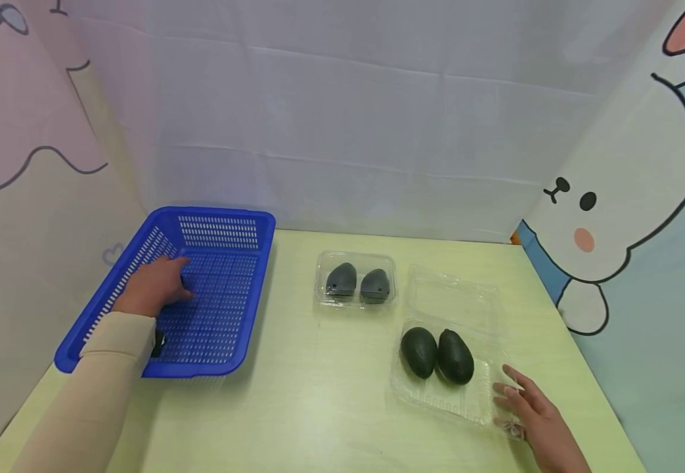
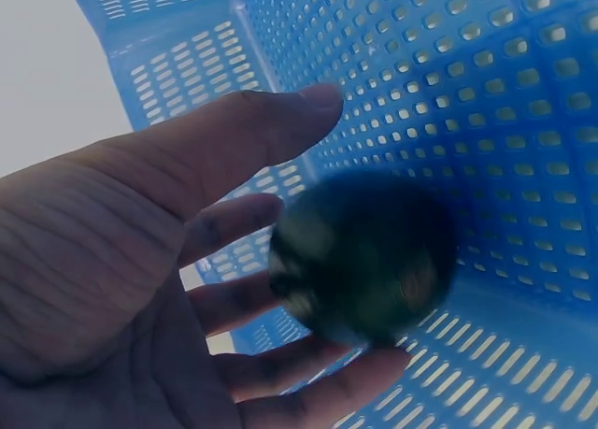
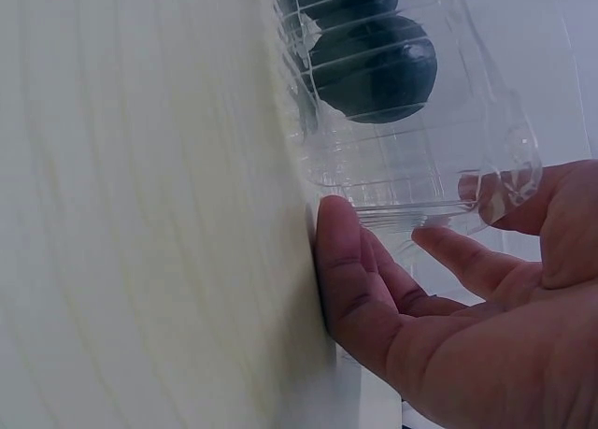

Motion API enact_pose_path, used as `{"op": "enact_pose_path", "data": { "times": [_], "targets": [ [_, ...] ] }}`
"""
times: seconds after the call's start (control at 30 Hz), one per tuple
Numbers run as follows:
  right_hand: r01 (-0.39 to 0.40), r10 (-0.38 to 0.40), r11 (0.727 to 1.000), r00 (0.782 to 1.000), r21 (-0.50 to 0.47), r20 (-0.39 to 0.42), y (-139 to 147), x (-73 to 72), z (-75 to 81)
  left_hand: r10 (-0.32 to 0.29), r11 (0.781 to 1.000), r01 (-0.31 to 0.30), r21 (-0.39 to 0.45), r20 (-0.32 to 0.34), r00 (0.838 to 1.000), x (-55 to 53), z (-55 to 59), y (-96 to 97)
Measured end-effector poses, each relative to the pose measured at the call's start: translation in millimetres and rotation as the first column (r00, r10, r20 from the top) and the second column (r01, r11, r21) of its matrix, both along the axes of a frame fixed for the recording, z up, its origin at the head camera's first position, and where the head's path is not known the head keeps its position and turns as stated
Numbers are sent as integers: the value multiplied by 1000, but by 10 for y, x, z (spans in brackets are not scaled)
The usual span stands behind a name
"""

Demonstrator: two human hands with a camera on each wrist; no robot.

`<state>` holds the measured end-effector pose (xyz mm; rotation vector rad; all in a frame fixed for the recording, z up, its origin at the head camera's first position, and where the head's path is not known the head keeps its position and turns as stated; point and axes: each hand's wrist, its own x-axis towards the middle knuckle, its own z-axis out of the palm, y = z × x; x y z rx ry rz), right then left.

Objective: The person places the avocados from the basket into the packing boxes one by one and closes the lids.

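Note:
My left hand is down inside the blue plastic basket, thumb and fingers spread apart. Beside its fingers in the left wrist view is a dark green avocado, blurred; the thumb stands clear of it. On the right, my right hand holds the right edge of a clear plastic clamshell box, thumb at the rim and fingers along the side. Two dark avocados, one left and one right, lie side by side in that box, whose lid lies folded back.
A smaller clear box with two dark, avocado-shaped items stands at the back middle of the pale yellow-green table. Behind the table hangs a white cloth, with printed cartoon cloths at both sides.

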<state>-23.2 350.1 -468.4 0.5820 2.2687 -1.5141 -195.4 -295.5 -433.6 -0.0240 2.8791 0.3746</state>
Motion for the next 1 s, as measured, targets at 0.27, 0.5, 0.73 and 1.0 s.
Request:
{"op": "enact_pose_path", "data": {
  "times": [0.27, 0.5, 0.73, 1.0],
  "targets": [
    [1, -2, 1000, 1000, 5, 14, 4, -12, -5, -41, 998, 39, 49, 50, 998, 31, 13, 20],
    [7, -7, 1000, 1000, 4, 19, -4, -18, -19, -45, 998, 42, 36, 66, 997, 38, 11, 6],
    [18, -18, 1000, 1000, -4, 0, -10, -7, -27, -45, 998, 44, 35, 38, 998, 32, 12, 26],
    [24, -24, 1000, 1000, -14, -3, -4, -6, -25, -81, 997, 81, -8, -90, 993, 31, 120, 146]
  ]
}}
